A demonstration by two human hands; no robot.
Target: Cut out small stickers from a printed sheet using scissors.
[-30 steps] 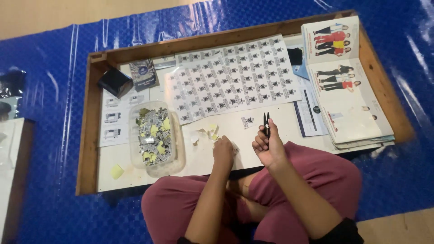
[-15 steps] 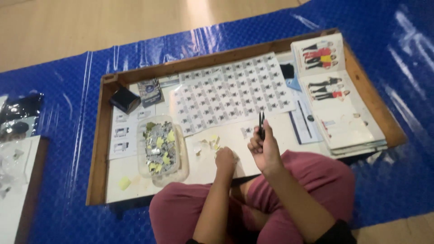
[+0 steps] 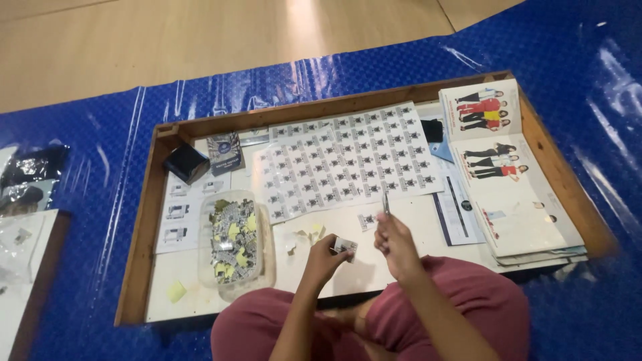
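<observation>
From the head view, the tweezers (image 3: 385,202) stand nearly upright, tips up toward the printed sheet (image 3: 344,160), pinched in the right hand (image 3: 394,244) above the tray (image 3: 144,227). A clear tub of cut pieces (image 3: 234,242) sits left, catalogues (image 3: 508,180) right. The left hand (image 3: 324,257) closes its grip on a small cut piece (image 3: 346,247).

Warm indoor light, glare on floor (image 3: 301,27), perhaps slightly blurred.

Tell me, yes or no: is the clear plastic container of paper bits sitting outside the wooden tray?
No, the clear container sits inside the wooden tray, left of the left hand.
</observation>
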